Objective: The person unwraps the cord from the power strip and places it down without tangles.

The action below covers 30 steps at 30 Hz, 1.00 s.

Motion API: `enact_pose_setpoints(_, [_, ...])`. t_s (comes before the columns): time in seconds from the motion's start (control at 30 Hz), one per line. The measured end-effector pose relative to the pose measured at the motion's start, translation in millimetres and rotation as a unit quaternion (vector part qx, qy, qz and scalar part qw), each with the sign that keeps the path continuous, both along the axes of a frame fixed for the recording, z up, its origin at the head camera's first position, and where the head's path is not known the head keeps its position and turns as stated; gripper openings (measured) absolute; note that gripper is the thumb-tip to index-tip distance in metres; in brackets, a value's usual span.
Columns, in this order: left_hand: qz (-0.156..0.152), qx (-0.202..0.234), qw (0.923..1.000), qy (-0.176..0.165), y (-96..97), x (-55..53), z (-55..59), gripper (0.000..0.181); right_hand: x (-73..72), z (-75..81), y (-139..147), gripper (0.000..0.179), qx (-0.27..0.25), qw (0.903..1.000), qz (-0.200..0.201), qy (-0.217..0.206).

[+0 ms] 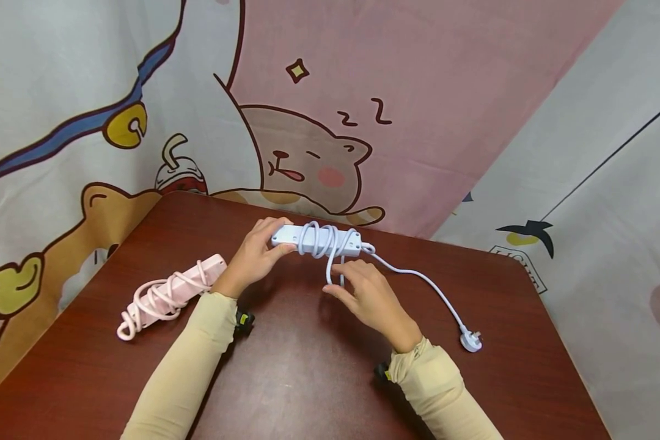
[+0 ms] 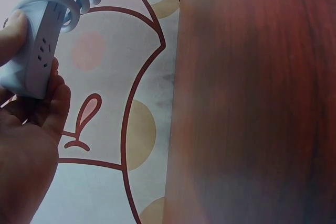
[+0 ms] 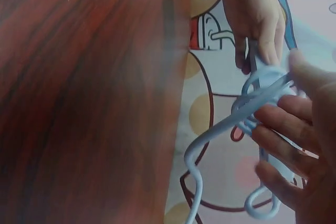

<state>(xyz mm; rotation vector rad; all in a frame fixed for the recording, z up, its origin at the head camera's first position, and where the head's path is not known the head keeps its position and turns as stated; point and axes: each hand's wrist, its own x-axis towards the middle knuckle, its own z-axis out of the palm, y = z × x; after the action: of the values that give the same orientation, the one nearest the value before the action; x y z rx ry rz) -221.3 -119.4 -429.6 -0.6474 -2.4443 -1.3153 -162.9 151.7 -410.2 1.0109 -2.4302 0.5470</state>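
A pale blue power strip [image 1: 286,234], wrapped in several turns of its own cord, is held up over the far part of the table. My left hand [image 1: 255,256] grips its left end, thumb in front and fingers behind; the left wrist view shows this hand [image 2: 31,124] below the socket face. My right hand [image 1: 371,296] is beside a hanging loop of the blue cord [image 1: 330,272], thumb and fingers apart. In the right wrist view the cord [image 3: 226,121] passes between the thumb and spread fingers of that hand [image 3: 299,140]; firm contact cannot be made out.
A pink power strip [image 1: 214,269] with its cord wound round it lies on the brown table [image 1: 286,379], left of my left forearm. The blue cord's plug [image 1: 470,340] rests at the right. Behind the table hangs a cartoon-printed curtain [image 1: 418,122].
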Motion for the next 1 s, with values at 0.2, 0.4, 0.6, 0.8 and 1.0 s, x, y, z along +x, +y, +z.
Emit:
enact_pose_setpoints(0.2, [0.003, -0.001, 1.0, -0.004, -0.2, -0.6, 0.3, 0.038, 0.5, 2.6, -8.5, 0.028, -0.001, 0.9995, -0.006, 0.031])
enact_pose_setpoints(0.4, [0.0, 0.008, 1.0, -0.004, -0.8, -1.0, -2.6, 0.036, 2.4, 12.7, -13.2, 0.021, -0.04, 0.999, -0.007, 0.019])
enact_pose_setpoints(0.6, [-0.001, 0.016, 0.9998, -0.008, -1.3, -1.6, -2.0, 0.036, 1.2, 26.7, -15.1, 0.023, -0.11, 0.9939, -0.003, 0.009])
enact_pose_setpoints(0.8, [-0.008, 0.021, 0.9996, -0.015, -0.9, -1.2, 0.9, 0.037, -3.5, 37.3, -14.1, 0.021, -0.137, 0.9903, -0.018, 0.011])
enact_pose_setpoints(1.0, [-0.012, 0.019, 0.9996, -0.02, -0.2, -0.4, 4.0, 0.04, -8.2, 46.4, -9.2, 0.019, -0.175, 0.9842, -0.027, -0.001])
